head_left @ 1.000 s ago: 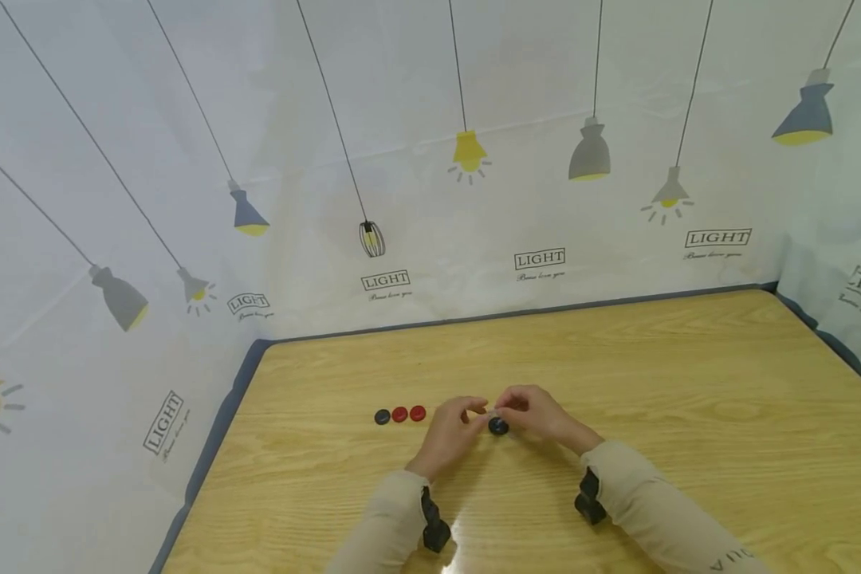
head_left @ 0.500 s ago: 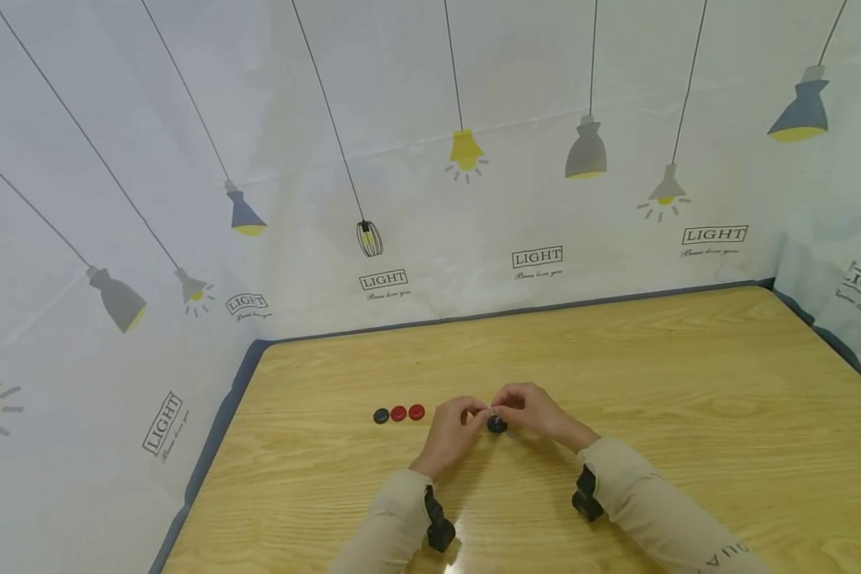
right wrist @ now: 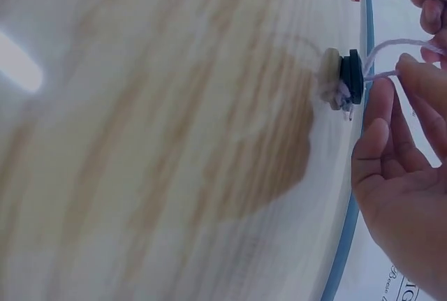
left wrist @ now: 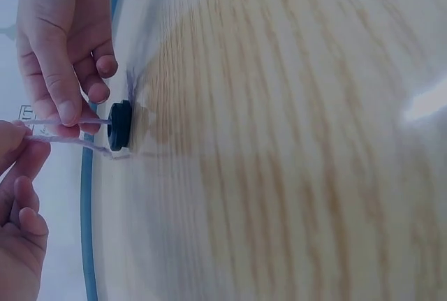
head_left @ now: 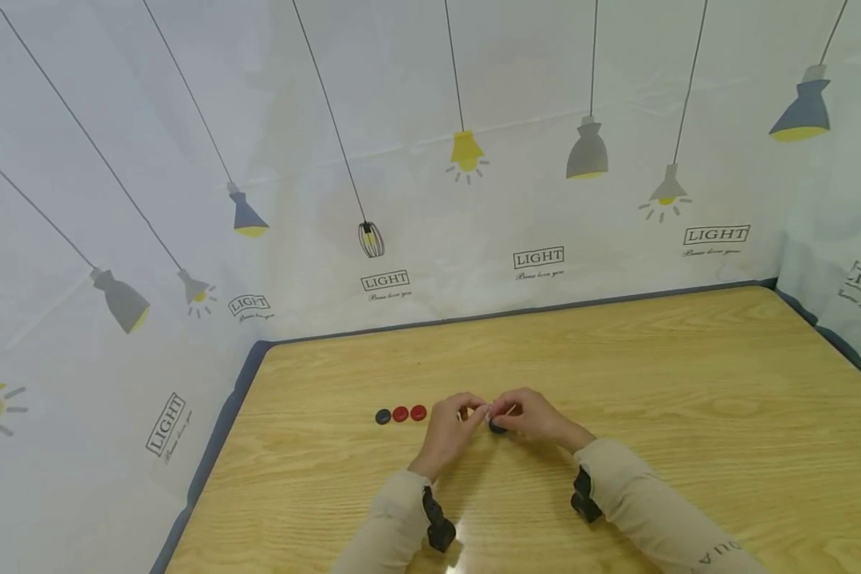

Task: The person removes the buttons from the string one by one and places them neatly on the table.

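Looking down from the head view, you have both hands together near the middle of the wooden table (head_left: 689, 375). Your left hand (head_left: 450, 429) and right hand (head_left: 534, 416) meet over a dark button (head_left: 497, 427) that rests on the table. Three more buttons lie in a row just to the left: one dark (head_left: 383, 417), two red (head_left: 409, 414).

Left wrist view: the dark button (left wrist: 119, 125) stands on edge against the table. Your left hand (left wrist: 17, 196) pinches a pale thread (left wrist: 77, 142) that runs to the button. Your right hand (left wrist: 59, 49) is curled, its fingertips (left wrist: 68, 111) on a second strand beside the button.

Right wrist view: the dark button (right wrist: 351, 76) sits against a light wooden piece (right wrist: 330, 77), with thread (right wrist: 391, 46) leading from it. Your right hand (right wrist: 398, 168) pinches that thread just beside the button.
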